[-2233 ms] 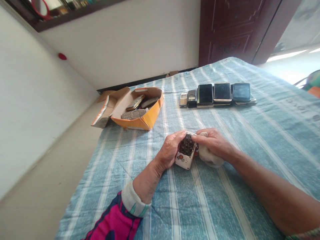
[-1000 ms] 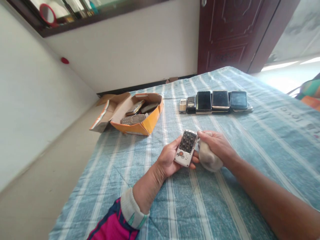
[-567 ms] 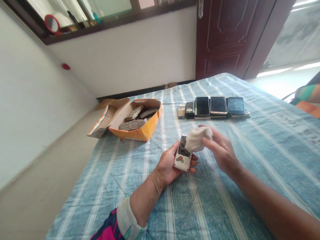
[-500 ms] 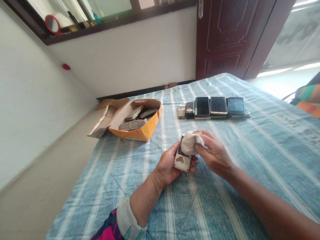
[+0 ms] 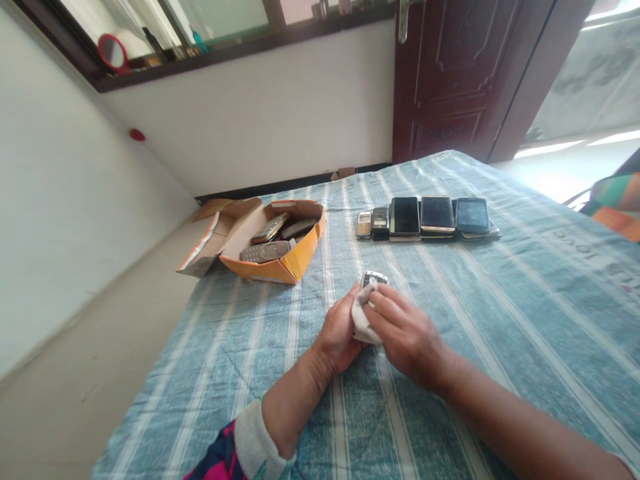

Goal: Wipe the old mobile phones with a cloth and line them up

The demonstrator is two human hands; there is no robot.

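Observation:
A small white and dark mobile phone [image 5: 374, 277] rests in my left hand [image 5: 340, 330], which is closed around its side and underneath. My right hand [image 5: 413, 333] grips a crumpled white cloth [image 5: 364, 317] and presses it on the lower part of the phone's face. Only the phone's upper end shows; cloth and fingers cover the rest. Both hands are above the blue striped bedspread [image 5: 240, 373].
To the left, an orange cardboard box [image 5: 305, 250] with its lid open holds several old phones [image 5: 267, 251]. Beyond my hands is a row of stacked phones [image 5: 405, 217]. A brown door [image 5: 450, 80] and white wall [image 5: 250, 120] stand behind.
My right hand has moved the cloth down and left, from the phone's upper part to its lower part. The phone's top end has come into sight; my left hand keeps its hold.

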